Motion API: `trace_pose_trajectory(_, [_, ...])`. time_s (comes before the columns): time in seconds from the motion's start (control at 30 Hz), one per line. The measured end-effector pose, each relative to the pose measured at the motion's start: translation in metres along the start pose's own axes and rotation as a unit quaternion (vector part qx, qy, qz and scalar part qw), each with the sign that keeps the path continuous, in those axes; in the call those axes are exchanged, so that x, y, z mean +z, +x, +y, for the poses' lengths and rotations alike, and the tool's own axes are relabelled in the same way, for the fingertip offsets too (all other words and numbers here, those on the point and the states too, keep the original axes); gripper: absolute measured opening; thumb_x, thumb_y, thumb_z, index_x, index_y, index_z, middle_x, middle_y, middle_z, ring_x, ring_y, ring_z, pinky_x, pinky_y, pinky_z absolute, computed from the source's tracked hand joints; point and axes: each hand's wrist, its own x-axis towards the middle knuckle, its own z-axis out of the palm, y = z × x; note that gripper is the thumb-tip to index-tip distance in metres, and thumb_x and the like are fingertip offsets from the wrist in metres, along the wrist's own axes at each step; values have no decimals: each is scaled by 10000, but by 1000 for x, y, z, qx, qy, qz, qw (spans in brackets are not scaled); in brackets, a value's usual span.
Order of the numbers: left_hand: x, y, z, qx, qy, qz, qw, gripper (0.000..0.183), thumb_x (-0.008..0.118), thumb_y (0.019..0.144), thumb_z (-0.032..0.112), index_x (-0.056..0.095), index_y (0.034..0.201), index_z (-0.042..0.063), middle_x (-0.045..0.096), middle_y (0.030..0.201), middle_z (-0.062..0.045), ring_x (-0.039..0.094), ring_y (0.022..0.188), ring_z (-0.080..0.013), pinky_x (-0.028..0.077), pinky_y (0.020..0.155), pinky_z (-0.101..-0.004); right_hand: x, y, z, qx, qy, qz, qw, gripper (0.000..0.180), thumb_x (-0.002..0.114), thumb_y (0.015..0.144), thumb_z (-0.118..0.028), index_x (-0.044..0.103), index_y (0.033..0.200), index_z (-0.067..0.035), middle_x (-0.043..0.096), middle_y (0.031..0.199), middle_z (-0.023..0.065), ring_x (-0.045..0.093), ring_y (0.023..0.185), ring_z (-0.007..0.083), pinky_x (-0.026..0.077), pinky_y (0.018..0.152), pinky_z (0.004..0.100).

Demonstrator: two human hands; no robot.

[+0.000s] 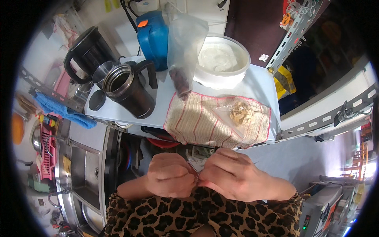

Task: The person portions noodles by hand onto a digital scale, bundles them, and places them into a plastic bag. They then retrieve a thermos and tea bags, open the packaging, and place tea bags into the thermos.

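My left hand [170,176] and my right hand [234,174] meet in front of my chest with fingers curled and thumbs together. A sliver of something reddish shows between them; the fingers hide what, if anything, they pinch. Just beyond the hands, a cream cloth with red stripes [189,121] hangs slightly over the table's front edge. On it lies a clear plastic bag of pale dried slices [240,114]. A taller clear plastic bag [186,38] with dark red pieces in its bottom reaches the cloth's back edge. Left of the cloth stands an uncovered dark insulated mug [133,94] with a handle.
On the white table [161,86] are a round black lid [97,100], a black lidded pitcher [91,50], a blue container [152,38] and a white round basin [222,78]. Slotted metal posts [293,38] frame it. A steel sink [86,169] lies to the left.
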Motion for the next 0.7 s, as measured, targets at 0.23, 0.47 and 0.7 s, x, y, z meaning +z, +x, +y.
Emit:
trace_pose_trajectory(0.23, [-16,2,5,-3,-91,48,995,98,683,654,0,620,721,-31,563,683,-64,610,526,-205,514,463,-301,-24,-4,-8,-10,-20,-18,1000,214,750,727,-113,560,754,-18,508,782,80,502,653,199,429,550,314])
trace_pose_trajectory(0.47, [-26,2,6,-32,-135,110,984,229,653,865,174,563,708,34,543,664,-68,561,404,-184,451,351,-303,-51,-6,-11,27,-22,-3,999,225,784,720,-139,601,752,-12,566,779,82,562,679,193,478,559,314])
trace_pose_trajectory(0.7, [-40,-2,5,-24,-138,136,981,156,654,818,97,612,743,-33,557,694,-68,639,501,-208,526,418,-309,-65,-19,-6,60,-59,0,996,278,794,736,-250,619,735,-33,579,730,51,574,667,173,476,533,314])
